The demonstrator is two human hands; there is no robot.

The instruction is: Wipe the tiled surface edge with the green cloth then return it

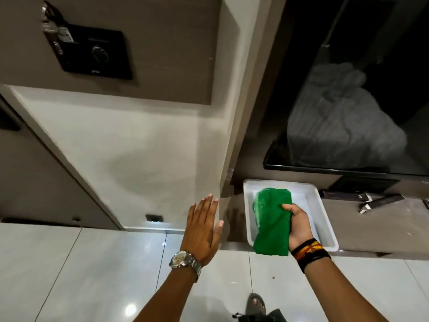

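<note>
Green cloth [271, 220], folded, long axis running away from the person, gripped by right hand [299, 225] over white tray [325, 219]; left hand [203, 231] spread flat.

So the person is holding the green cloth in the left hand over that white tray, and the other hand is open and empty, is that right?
Not quite: the head view shows the green cloth gripped in the right hand, not the left. It is held over the white tray, and the other hand, the left hand, is open and empty.
</note>
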